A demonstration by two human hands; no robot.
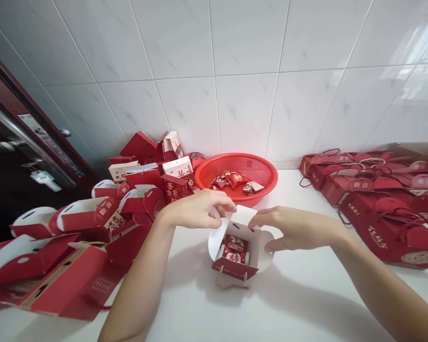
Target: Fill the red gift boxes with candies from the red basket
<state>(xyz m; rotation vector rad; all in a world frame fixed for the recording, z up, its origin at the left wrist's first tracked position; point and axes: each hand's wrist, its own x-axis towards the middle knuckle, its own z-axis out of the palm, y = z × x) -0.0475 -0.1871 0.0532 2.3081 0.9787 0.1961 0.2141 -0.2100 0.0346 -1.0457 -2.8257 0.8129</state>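
One small red cardboard gift box with white lining [233,271], open, inward of the white worktop's [189,308] wall-side edge; left hand [196,210] and right hand [294,228] curved at its flaps, pinching undeterminable. Risk: uneven pressure may crease flaps. Legible: "囍", red-and-white packet [232,255] inside; brand unreadable.

On my feed, the left forearm [142,280], at lower centre-left of the frame, and the right forearm [381,285], at lower right, look bare, smooth and slim; the left hand [196,209] and right hand [294,228] are bare and slim-fingered.
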